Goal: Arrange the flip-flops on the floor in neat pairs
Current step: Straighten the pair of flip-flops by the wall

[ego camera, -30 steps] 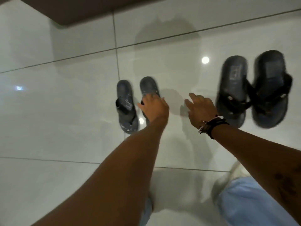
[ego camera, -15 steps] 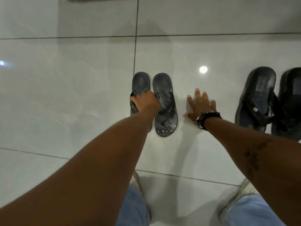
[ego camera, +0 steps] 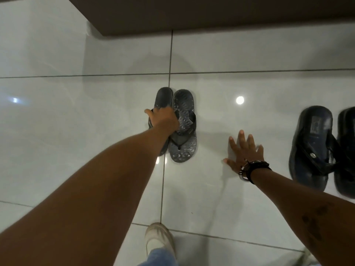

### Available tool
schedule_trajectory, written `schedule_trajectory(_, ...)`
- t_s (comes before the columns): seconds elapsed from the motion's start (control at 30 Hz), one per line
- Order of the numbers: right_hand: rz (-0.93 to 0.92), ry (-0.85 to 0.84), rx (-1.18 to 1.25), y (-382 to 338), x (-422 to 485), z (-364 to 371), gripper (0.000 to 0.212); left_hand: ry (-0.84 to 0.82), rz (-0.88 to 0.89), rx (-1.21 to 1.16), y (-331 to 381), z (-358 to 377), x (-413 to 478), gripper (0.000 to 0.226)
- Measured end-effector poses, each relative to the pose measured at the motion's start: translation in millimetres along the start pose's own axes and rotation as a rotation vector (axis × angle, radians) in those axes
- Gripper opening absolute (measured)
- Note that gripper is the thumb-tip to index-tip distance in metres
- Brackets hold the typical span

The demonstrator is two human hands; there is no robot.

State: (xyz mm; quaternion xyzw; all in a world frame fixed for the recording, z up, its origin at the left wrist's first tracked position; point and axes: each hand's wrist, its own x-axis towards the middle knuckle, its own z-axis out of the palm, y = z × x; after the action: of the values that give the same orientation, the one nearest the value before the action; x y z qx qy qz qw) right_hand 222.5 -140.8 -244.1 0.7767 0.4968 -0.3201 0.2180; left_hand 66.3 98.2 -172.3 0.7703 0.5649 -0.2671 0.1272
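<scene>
- Flip-flops in grey rubber with a pale wavy print are lying side by side on the glossy white tiled floor: the left patterned flip-flop and the right patterned flip-flop are touching along their inner edges, toes pointing back toward us.
- We are reaching out with our left hand, which is resting on the strap area of the left patterned flip-flop; the fingers are curling down over it, but we cannot tell whether they are actually gripping the strap or only pressing on it.
- We are laying our right hand flat on a bare tile, fingers spread apart and holding nothing, well clear of the patterned pair and near the dark pair.
- We are wearing a dark beaded bracelet on the right wrist.
- A second pair, larger dark navy flip-flops with black straps, is sitting at the right edge of the view: the near navy flip-flop is showing in full, while the far navy flip-flop is being cut off by the frame.
- A grout line is running under the patterned pair, roughly beneath the left one.
- A dark brown skirting or furniture edge is crossing the top of the view.
- Our pale shoe and light blue denim trouser leg are showing at the bottom.
</scene>
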Motion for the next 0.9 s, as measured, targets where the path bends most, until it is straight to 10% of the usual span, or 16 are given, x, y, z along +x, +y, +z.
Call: schedule_trajectory(0.9,-0.030,0.032,0.032,1,-1,6,0.099,0.084,-0.063,-0.006,-7,-8,66,0.045)
